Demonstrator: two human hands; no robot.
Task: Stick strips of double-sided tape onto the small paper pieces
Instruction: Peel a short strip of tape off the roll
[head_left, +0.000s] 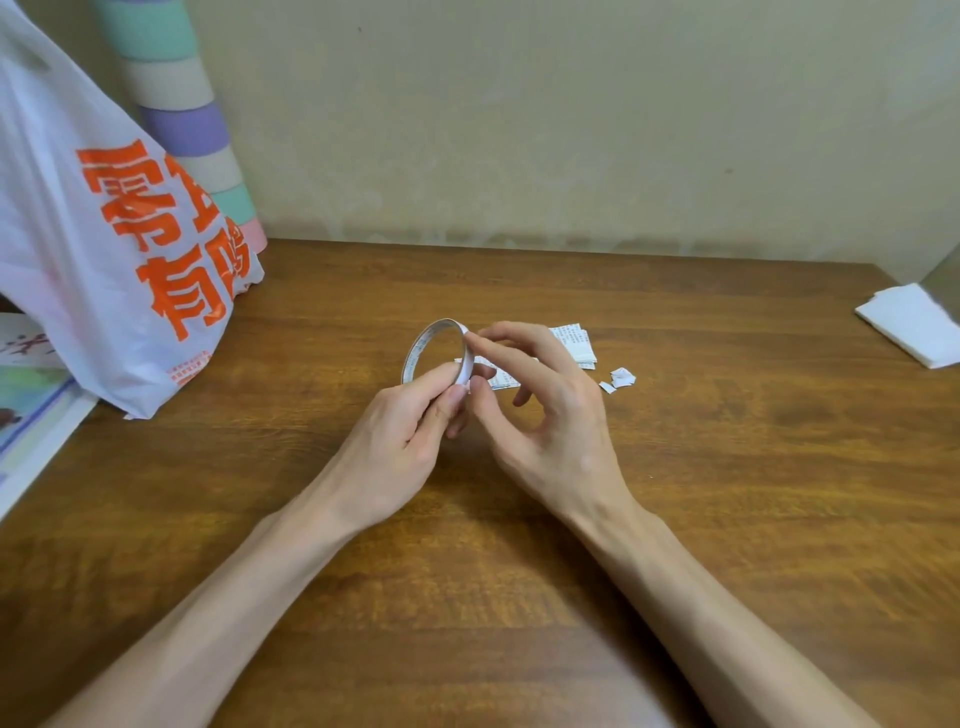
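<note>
Your left hand (410, 431) grips the tape roll (417, 353) while your right hand (550, 421), holding nothing, touches its rim: find the loose end by nail and peel slowly toward the paper pieces (574, 345) just beyond your right hand.

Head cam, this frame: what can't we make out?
Head view only.
- Tape end: whether the right hand pinches one off the tape roll is too small to tell.
- Paper pieces: partly behind the right hand; count and print unreadable.
- Stacked rolls: partly hidden by the plastic bag.
- White sheets: cut off by the right edge.
</note>
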